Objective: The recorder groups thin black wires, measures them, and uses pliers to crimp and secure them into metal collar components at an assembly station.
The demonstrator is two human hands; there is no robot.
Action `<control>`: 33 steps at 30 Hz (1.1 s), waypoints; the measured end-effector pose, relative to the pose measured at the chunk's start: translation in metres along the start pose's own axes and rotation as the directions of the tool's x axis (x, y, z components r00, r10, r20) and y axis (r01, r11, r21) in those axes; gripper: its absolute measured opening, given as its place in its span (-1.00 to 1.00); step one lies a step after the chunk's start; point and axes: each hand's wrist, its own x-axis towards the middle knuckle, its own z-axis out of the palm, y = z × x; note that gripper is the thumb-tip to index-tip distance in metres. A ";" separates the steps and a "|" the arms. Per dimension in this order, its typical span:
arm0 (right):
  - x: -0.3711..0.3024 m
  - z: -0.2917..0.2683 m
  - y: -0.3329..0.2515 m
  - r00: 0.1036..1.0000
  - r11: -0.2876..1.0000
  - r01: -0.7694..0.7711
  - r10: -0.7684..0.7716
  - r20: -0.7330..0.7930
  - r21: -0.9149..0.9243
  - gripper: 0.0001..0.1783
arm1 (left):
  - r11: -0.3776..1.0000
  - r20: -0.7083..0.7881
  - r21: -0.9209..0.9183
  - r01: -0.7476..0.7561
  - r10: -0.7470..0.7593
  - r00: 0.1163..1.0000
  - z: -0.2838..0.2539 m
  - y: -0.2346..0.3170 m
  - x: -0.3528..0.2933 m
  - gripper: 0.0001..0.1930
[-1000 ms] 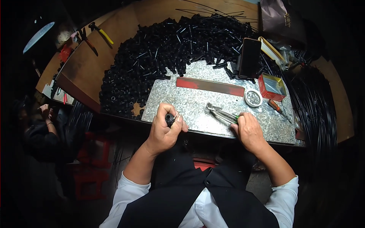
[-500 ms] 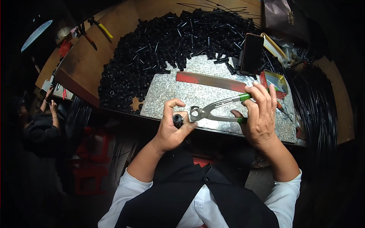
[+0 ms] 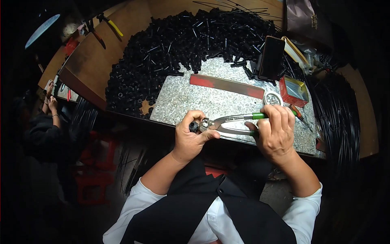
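Observation:
My left hand (image 3: pixel 190 136) is closed round a black tubular plastic part (image 3: pixel 193 127), its round open end showing. In my right hand (image 3: pixel 278 132) are the green-sleeved handles of metal end-cutting pincers (image 3: pixel 231 124), with the fingers on one handle and the thumb by the other. The jaws of the pincers are right at the part, between my left thumb and forefinger. Whether they bite on anything is hidden by the fingers. Both hands are over the front edge of a speckled stone slab (image 3: pixel 178 99).
Black tubular parts (image 3: pixel 174 44) are heaped behind the slab. On it lie a red-brown bar (image 3: pixel 225 86), a small round dish (image 3: pixel 273 99), a red box (image 3: pixel 293 91) and a screwdriver-like tool (image 3: pixel 301 117). A phone (image 3: pixel 271 58) stands behind; black rods (image 3: pixel 335 114) hang right. Another person (image 3: pixel 48 126) works far left.
The pincers have moved left, their jaws now at the black part, and their handles are closer together. My right hand has come down slightly, uncovering the small dish.

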 end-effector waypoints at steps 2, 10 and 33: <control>-0.006 -0.005 -0.001 0.999 0.996 0.047 -0.049 -0.014 -0.080 -0.74 | 1.000 0.006 0.009 -0.001 0.001 1.000 0.000 0.001 0.000 -0.47; -0.028 -0.017 -0.003 0.819 0.759 -0.381 0.012 0.573 0.528 -0.66 | 0.976 0.208 -0.140 0.164 -0.133 0.969 -0.014 0.003 -0.008 -0.19; -0.035 -0.008 -0.012 0.394 0.253 -0.848 -0.289 0.873 0.466 -0.61 | 0.989 0.449 -0.146 0.028 0.041 0.892 -0.025 -0.006 0.007 -0.58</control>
